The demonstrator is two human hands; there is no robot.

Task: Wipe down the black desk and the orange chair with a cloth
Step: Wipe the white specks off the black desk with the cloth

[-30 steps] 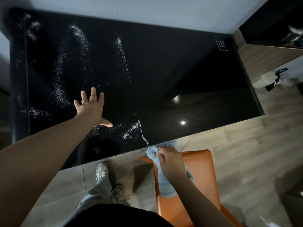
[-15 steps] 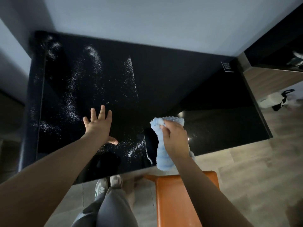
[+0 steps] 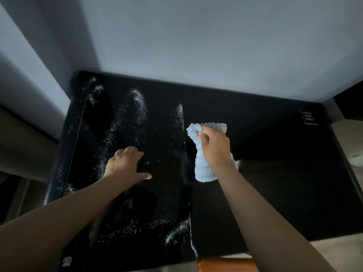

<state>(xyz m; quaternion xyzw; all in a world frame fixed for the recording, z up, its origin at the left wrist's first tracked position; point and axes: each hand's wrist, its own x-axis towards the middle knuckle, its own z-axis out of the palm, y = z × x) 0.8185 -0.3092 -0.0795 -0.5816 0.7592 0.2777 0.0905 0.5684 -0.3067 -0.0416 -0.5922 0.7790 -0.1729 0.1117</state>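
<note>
Two hands on the black tabletop (image 3: 275, 183): right hand (image 3: 214, 148) grip is closed round the bunched blue cloth (image 3: 203, 163) mid-surface; left hand (image 3: 125, 163) braces, fingers bent, holding nothing. Cloth looks soft, light, floppy; bunch it mid-length under the palm. White speckles (image 3: 138, 108) cover the left half.

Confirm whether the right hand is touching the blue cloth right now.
Touching. The head view shows the right hand with its fingers curled round the blue cloth, gripping it.
</note>
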